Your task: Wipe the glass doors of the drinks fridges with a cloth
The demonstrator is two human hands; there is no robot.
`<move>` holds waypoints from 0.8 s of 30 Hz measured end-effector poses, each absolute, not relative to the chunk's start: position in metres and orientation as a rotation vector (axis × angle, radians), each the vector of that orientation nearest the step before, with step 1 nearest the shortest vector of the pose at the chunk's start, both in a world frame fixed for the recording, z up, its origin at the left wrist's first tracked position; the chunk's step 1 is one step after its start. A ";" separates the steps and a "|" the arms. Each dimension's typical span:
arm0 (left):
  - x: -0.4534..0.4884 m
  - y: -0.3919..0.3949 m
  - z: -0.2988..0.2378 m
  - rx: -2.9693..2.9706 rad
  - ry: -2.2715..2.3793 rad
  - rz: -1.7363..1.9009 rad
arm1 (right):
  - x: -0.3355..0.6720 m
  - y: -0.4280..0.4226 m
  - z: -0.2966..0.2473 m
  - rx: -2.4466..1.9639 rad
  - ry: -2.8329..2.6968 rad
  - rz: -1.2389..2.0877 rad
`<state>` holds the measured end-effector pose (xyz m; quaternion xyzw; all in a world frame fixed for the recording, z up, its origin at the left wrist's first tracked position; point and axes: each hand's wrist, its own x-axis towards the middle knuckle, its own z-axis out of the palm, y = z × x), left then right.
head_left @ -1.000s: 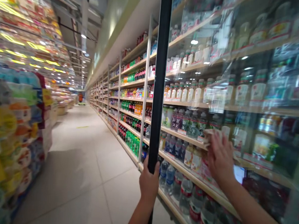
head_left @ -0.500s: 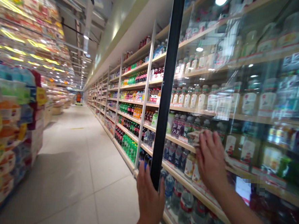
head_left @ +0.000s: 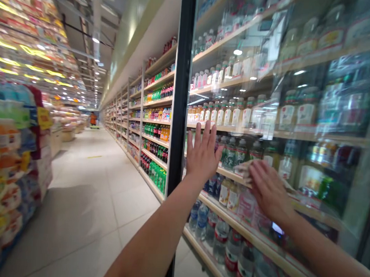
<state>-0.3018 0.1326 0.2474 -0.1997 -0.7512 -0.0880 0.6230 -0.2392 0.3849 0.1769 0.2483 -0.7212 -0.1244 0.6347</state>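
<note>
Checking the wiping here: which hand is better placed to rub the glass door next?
Probably right: the right hand presses the cloth against the glass door, while the left hand lies bare and spread on the glass beside the black frame.

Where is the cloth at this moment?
In the head view, the cloth lies right of centre, pressed on the glass door under the right hand, just right of the open left hand.
</note>
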 end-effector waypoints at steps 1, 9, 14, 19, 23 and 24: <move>-0.303 0.134 0.246 -0.448 -1.744 -0.195 | -0.237 0.389 0.176 0.668 -1.701 -0.410; -0.300 0.134 0.239 -0.416 -1.787 -0.199 | -0.250 0.405 0.207 0.187 -1.421 0.056; -0.297 0.135 0.240 -0.418 -1.814 -0.227 | -0.252 0.380 0.200 0.694 -1.718 -0.287; -0.299 0.137 0.239 -0.414 -1.817 -0.255 | -0.257 0.380 0.227 0.314 -1.579 0.080; -0.302 0.137 0.237 -0.412 -1.789 -0.218 | -0.260 0.360 0.232 0.635 -1.771 -0.224; -0.302 0.136 0.236 -0.411 -1.783 -0.206 | -0.261 0.354 0.236 0.660 -1.789 -0.258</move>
